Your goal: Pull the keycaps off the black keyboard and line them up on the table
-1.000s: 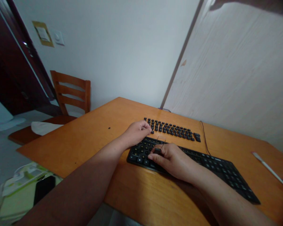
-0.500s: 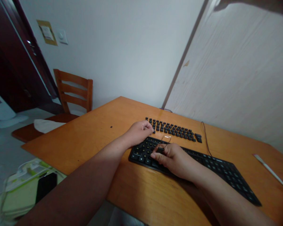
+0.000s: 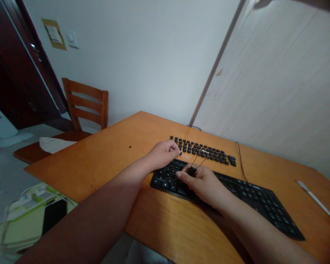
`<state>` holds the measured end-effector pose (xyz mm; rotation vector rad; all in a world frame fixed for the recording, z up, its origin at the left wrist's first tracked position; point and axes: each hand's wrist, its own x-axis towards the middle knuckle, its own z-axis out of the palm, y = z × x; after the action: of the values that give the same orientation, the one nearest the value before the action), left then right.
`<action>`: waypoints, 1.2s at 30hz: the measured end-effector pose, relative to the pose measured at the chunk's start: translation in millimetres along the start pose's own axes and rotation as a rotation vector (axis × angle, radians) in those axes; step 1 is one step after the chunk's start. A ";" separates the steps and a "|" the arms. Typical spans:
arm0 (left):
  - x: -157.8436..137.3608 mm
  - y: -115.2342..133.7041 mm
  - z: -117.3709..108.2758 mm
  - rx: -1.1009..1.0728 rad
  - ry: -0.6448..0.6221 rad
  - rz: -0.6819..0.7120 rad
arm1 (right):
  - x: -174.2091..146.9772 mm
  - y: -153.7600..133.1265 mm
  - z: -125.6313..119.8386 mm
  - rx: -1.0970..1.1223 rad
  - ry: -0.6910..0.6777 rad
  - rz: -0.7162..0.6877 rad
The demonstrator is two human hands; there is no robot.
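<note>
A black keyboard (image 3: 264, 205) lies on the wooden table, with several of its left-side keys removed and bare switch posts showing. My right hand (image 3: 205, 181) is over the keyboard, closed around the black handle of a wire keycap puller (image 3: 192, 171); its wire loop points up and away. Behind the keyboard, loose black keycaps (image 3: 214, 156) stand in rows. My left hand (image 3: 165, 152) is at the left end of those rows, thumb and finger pinched at a small black keycap (image 3: 180, 153) that the fingertips partly cover.
A white-handled brush-like stick (image 3: 316, 198) lies at the table's right. One small black piece (image 3: 130, 147) is on the table (image 3: 110, 161) to the left. A chair (image 3: 85, 106) stands beyond the left edge, and a phone (image 3: 54, 216) rests on a pale green surface below.
My right hand has turned the puller so that its wire loop tips farther away and to the right. My left hand has stayed nearly still by the keycaps.
</note>
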<state>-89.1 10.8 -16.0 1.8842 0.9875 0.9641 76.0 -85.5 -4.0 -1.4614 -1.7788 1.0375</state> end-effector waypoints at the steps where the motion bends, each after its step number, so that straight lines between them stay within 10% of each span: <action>1: -0.2 0.3 0.1 0.007 -0.005 -0.004 | -0.4 -0.8 0.4 -0.017 0.011 0.022; 30: -2.4 0.4 1.0 0.102 -0.049 0.017 | 2.5 5.3 -5.8 0.179 0.172 0.097; 36: -3.9 8.5 3.4 -0.063 -0.092 0.014 | 8.4 6.2 -10.8 0.182 0.377 -0.041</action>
<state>-85.3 3.1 -11.0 1.8679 0.8806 0.8987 86.4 -74.7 -4.1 -1.3944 -1.4041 0.8150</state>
